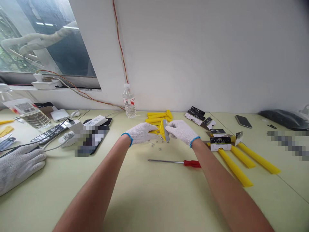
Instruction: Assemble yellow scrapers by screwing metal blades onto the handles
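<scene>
My left hand, in a white knit glove with a blue cuff, is closed round the handle of a yellow scraper. The scraper's wide head points to the right. Along that head lies a flat grey metal blade, pinched at its right side by the gloved fingers of my right hand. Several small screws are scattered on the table just below. Nearer to me lies a screwdriver with a red handle, its tip to the left. More yellow handles are stacked behind my hands.
Yellow scrapers with black-and-white cards lie at right, near loose cards and a phone. A water bottle stands by the wall. Leftward are a power strip, cables and another white glove, perhaps worn by someone.
</scene>
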A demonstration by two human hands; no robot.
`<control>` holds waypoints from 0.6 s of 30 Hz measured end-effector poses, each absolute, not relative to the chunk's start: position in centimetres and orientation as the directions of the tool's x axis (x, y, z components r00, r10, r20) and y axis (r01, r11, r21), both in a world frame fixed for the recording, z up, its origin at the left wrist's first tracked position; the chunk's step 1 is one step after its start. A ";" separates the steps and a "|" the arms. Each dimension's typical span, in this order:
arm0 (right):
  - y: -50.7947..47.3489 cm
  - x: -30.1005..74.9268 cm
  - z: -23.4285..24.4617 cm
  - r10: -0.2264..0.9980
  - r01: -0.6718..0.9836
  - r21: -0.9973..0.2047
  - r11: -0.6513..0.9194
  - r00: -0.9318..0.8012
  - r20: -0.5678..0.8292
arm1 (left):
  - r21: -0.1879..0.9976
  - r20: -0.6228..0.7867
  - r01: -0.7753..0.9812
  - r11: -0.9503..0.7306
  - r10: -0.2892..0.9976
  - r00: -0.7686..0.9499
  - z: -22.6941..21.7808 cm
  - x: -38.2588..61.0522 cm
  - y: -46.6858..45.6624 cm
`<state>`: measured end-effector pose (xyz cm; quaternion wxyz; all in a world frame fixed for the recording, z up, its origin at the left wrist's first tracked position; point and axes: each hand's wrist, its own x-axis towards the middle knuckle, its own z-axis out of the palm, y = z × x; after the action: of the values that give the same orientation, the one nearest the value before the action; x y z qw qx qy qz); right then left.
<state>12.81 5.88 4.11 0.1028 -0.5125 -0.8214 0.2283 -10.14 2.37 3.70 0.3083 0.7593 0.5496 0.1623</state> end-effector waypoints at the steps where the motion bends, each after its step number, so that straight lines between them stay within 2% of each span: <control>1: 5.9 12.8 4.1 0.891 0.800 -0.476 0.366 -0.448 -0.068 | 0.645 -0.086 0.735 -0.209 0.936 0.342 3.7 -10.1 2.4; 14: 3.3 12.9 5.7 0.904 0.817 -0.440 0.373 -0.427 -0.026 | 0.678 -0.093 0.702 -0.216 0.923 0.373 3.7 -10.2 2.0; 18: 4.6 12.9 5.0 0.912 0.827 -0.424 0.370 -0.410 -0.003 | 0.708 -0.108 0.686 -0.168 0.934 0.340 3.6 -10.2 2.1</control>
<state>12.93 4.56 5.01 0.1167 -0.5304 -0.8195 0.1830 -10.22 2.08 3.57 0.3443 0.7428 0.5452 0.1803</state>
